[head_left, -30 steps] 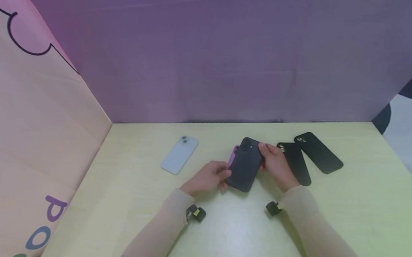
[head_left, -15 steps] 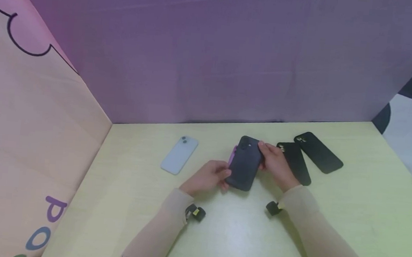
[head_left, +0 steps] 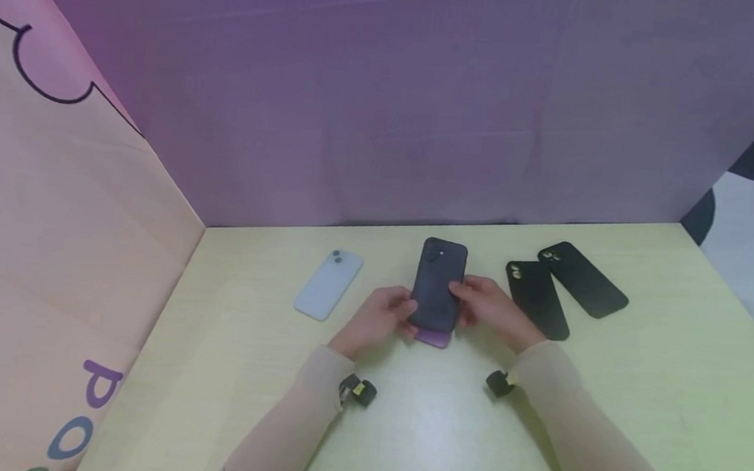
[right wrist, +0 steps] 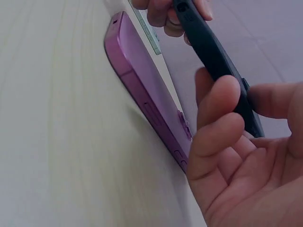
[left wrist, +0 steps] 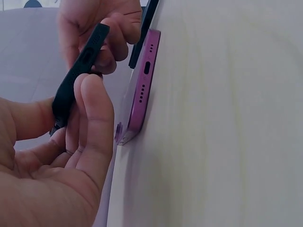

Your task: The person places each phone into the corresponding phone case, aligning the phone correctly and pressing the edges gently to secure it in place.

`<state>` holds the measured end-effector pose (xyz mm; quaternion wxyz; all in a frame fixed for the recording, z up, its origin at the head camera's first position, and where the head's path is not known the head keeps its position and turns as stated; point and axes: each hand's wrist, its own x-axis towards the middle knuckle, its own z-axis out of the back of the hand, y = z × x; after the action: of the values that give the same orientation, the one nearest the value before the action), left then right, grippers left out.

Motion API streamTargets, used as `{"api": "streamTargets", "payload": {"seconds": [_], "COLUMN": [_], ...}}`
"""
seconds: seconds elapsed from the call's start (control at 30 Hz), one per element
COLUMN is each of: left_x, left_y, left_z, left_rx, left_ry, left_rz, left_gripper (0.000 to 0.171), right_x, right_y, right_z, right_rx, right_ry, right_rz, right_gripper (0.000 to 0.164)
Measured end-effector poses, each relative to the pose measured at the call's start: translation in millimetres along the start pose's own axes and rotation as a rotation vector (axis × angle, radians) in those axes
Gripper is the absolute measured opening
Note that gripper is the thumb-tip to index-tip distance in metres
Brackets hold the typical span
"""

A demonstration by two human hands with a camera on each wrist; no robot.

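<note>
L hand (head_left: 375,319): pinching dk case (head_left: 436,285)
R hand (head_left: 495,309): pinching too
Inside dk case: hidden
Purple phone (head_left: 433,338): mostly hid., head view

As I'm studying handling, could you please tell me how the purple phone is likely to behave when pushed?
The purple phone should stay stiff, judging by its straight, unbent sides. Lying flat on the table, it would probably slide rather than roll or tip. Its smooth-looking back may be slippery to grip.

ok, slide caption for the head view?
Left hand and right hand hold a dark phone or case above a purple phone; pale phone left, two black cases right.
</note>
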<state>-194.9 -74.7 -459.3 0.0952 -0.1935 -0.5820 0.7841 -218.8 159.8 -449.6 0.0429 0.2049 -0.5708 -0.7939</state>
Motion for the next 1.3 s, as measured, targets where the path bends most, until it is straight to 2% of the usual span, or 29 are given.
{"api": "streamTargets", "payload": {"seconds": [0.2,0.4,0.53,0.7,0.93,1.3], "left_x": [0.3,1.6,2.6,2.6,2.3,1.7], "left_y": [-2.4,-1.5,-0.1,-1.0,-3.1,-2.6], "left_z": [0.1,-0.7,0.2,3.6,8.3,16.5], "left_rx": [-0.055,-0.103,-0.095,-0.049,-0.104,-0.150], "left_ry": [-0.004,-0.014,-0.027,-0.078,-0.103,-0.147], "left_rz": [0.006,-0.024,-0.033,-0.020,0.009,0.002], "left_gripper": [0.024,0.027,0.028,0.031,0.035,0.041], "right_x": [-4,-5,-5,-5,-5,-8], "right_y": [3,5,7,8,8,8], "right_z": [-2,-4,-6,-9,-13,-16], "right_rx": [-0.043,-0.043,-0.023,-0.038,-0.075,-0.140], "right_ry": [0.016,0.021,0.052,0.101,0.143,0.230], "right_rz": [0.041,0.061,0.074,0.088,0.077,0.097], "right_gripper": [0.029,0.027,0.026,0.027,0.026,0.024]}}
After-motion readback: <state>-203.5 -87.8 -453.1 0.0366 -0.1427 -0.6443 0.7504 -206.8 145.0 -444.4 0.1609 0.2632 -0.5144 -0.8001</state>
